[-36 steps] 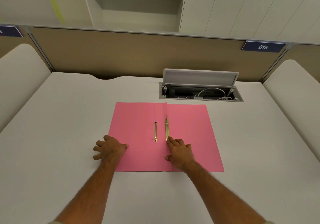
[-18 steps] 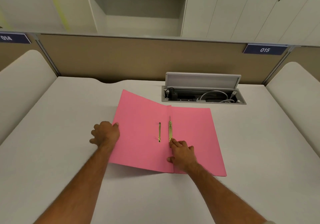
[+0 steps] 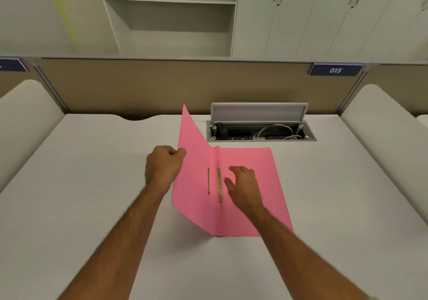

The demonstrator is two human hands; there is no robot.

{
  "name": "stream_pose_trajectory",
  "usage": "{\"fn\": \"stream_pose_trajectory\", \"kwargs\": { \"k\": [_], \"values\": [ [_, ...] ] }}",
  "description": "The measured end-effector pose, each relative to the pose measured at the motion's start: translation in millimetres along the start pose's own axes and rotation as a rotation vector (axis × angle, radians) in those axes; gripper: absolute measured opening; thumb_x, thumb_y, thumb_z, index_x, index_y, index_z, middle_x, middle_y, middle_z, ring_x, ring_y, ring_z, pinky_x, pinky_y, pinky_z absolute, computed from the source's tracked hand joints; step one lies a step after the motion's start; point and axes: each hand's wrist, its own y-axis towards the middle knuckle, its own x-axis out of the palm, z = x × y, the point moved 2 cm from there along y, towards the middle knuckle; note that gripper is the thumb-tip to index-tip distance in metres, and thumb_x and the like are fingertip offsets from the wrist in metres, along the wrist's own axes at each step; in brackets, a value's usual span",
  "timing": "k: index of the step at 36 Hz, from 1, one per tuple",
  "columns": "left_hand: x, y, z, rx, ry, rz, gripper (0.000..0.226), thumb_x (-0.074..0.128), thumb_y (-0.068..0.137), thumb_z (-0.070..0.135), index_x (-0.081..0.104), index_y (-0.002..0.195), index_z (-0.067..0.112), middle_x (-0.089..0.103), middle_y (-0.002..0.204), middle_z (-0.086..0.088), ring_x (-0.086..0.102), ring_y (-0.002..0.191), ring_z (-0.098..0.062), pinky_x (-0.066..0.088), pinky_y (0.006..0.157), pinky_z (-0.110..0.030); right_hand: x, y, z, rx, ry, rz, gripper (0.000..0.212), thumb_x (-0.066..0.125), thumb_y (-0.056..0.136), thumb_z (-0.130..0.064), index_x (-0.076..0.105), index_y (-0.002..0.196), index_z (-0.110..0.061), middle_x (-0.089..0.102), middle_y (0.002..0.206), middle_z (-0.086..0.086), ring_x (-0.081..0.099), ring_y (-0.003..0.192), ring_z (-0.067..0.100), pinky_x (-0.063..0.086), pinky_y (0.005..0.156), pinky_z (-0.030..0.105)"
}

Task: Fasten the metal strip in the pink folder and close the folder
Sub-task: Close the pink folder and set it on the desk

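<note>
The pink folder [image 3: 257,160] lies on the white desk, its right half flat and its left cover [image 3: 193,167] raised steeply. My left hand [image 3: 163,164] pinches the outer edge of that raised cover. A gold metal strip [image 3: 219,184] runs along the spine fold, lying flat. A thin dark slot or second strip [image 3: 208,180] shows on the inner face of the raised cover. My right hand [image 3: 243,185] hovers over the flat right half beside the strip, fingers spread, holding nothing.
An open cable box [image 3: 261,131] with its lid up and cables inside sits in the desk just behind the folder. A brown partition [image 3: 139,86] with a label reading 015 borders the desk's far edge. White padded dividers stand at both sides.
My left hand has gripped the left cover's edge and swung it up from flat to steep. My right hand has lifted off the strip's near end and shifted right.
</note>
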Motion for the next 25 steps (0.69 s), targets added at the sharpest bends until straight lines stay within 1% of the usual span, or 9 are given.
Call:
{"fn": "stream_pose_trajectory", "kwargs": {
  "k": [4, 6, 8, 13, 16, 19, 22, 24, 25],
  "values": [
    [21, -14, 24, 0.047, -0.064, -0.036, 0.041, 0.061, 0.095, 0.034, 0.066, 0.073, 0.0, 0.065, 0.071, -0.017, 0.059, 0.063, -0.027, 0.048, 0.06, -0.031, -29, 9, -7, 0.0, 0.084, 0.135, 0.032, 0.059, 0.097, -0.02, 0.066, 0.127, -0.012, 0.067, 0.128, 0.006, 0.055, 0.117, 0.025, 0.048, 0.1, 0.04],
    [33, -19, 34, 0.057, -0.115, -0.066, 0.039, 0.062, 0.094, 0.033, 0.068, 0.08, -0.002, 0.07, 0.083, -0.022, 0.068, 0.074, -0.036, 0.06, 0.07, -0.041, -44, 11, -7, 0.009, 0.114, 0.194, 0.027, 0.059, 0.096, -0.016, 0.069, 0.12, -0.011, 0.069, 0.121, 0.006, 0.059, 0.111, 0.024, 0.051, 0.097, 0.04],
    [42, -22, 38, 0.045, -0.158, -0.09, 0.036, 0.064, 0.093, 0.034, 0.068, 0.083, 0.0, 0.072, 0.087, -0.02, 0.072, 0.083, -0.036, 0.063, 0.078, -0.049, -55, 13, -8, 0.008, 0.152, 0.243, 0.024, 0.058, 0.096, -0.014, 0.071, 0.116, -0.01, 0.071, 0.117, 0.006, 0.062, 0.107, 0.023, 0.052, 0.095, 0.041],
    [77, -32, 52, 0.044, -0.217, -0.148, 0.029, 0.067, 0.093, 0.04, 0.064, 0.081, 0.014, 0.071, 0.081, -0.003, 0.072, 0.08, -0.022, 0.058, 0.06, -0.029, -85, 14, -7, 0.013, 0.224, 0.33, 0.023, 0.06, 0.098, -0.018, 0.071, 0.116, -0.01, 0.074, 0.111, 0.005, 0.066, 0.094, 0.014, 0.054, 0.086, 0.029],
    [95, -37, 60, 0.066, -0.189, -0.151, 0.029, 0.068, 0.091, 0.045, 0.06, 0.076, 0.021, 0.066, 0.078, 0.005, 0.067, 0.077, -0.018, 0.062, 0.069, -0.037, -97, 12, -9, 0.014, 0.286, 0.321, 0.023, 0.059, 0.1, -0.024, 0.071, 0.114, -0.011, 0.075, 0.107, 0.002, 0.063, 0.089, 0.008, 0.052, 0.081, 0.023],
    [112, -43, 67, 0.099, -0.153, -0.177, 0.036, 0.067, 0.09, 0.054, 0.061, 0.08, 0.021, 0.066, 0.08, 0.002, 0.066, 0.079, -0.018, 0.063, 0.078, -0.045, -105, 10, -8, 0.024, 0.369, 0.285, 0.025, 0.056, 0.102, -0.03, 0.071, 0.111, -0.014, 0.076, 0.101, 0.0, 0.067, 0.087, 0.01, 0.054, 0.077, 0.022],
    [127, -48, 72, 0.135, -0.095, -0.2, 0.045, 0.058, 0.091, 0.065, 0.061, 0.083, 0.021, 0.067, 0.08, 0.001, 0.067, 0.075, -0.019, 0.061, 0.069, -0.037, -110, 9, -3, 0.036, 0.403, 0.231, 0.027, 0.052, 0.103, -0.035, 0.071, 0.111, -0.017, 0.073, 0.095, -0.007, 0.068, 0.081, 0.005, 0.052, 0.07, 0.014],
    [134, -51, 72, 0.147, -0.024, -0.209, 0.047, 0.049, 0.093, 0.068, 0.06, 0.083, 0.023, 0.068, 0.079, 0.002, 0.067, 0.07, -0.018, 0.052, 0.058, -0.028, -111, 8, 0, 0.054, 0.384, 0.201, 0.028, 0.051, 0.103, -0.039, 0.071, 0.111, -0.021, 0.068, 0.09, -0.014, 0.063, 0.074, -0.003, 0.043, 0.063, 0.006],
    [137, -51, 70, 0.147, 0.001, -0.218, 0.046, 0.046, 0.094, 0.068, 0.059, 0.083, 0.024, 0.067, 0.079, 0.003, 0.065, 0.069, -0.016, 0.047, 0.055, -0.025, -111, 8, 2, 0.064, 0.375, 0.194, 0.027, 0.052, 0.102, -0.04, 0.071, 0.112, -0.022, 0.066, 0.089, -0.015, 0.061, 0.073, -0.004, 0.041, 0.06, 0.006]
  ]
}}
